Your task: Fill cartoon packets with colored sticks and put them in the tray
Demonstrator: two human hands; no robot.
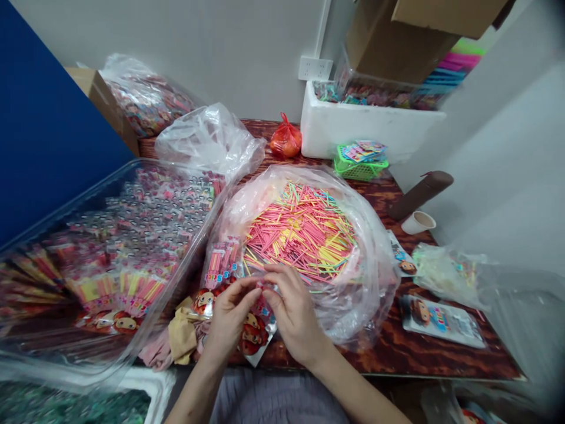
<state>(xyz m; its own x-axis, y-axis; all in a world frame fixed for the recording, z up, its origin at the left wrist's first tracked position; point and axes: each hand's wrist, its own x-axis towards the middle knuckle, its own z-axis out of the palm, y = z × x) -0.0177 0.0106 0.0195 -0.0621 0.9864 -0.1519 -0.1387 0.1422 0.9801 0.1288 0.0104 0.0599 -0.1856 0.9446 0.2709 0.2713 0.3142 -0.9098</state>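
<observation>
My left hand (233, 315) is closed in a pinch, thumb against forefinger. Close beside it, my right hand (295, 315) pinches too, its fingertips almost meeting those of the left. Between them is the upper end of a printed plastic packet (255, 337) with a red-haired cartoon doll on its lower part; my fingers partly hide it. Another such packet (216, 274), filled with pink and yellow sticks, lies to the left. Just beyond my hands sits a large clear bag (368, 253), rolled open around a heap of thin coloured sticks (304, 229).
At left stands a clear plastic bin (176, 277) of filled packets. Cloths (182, 335) lie beside it. On the right are a paper cup (418, 222), a brown bottle (419, 194) and a flat packet (442, 321). A green basket (359, 169) and white foam box (371, 129) stand behind.
</observation>
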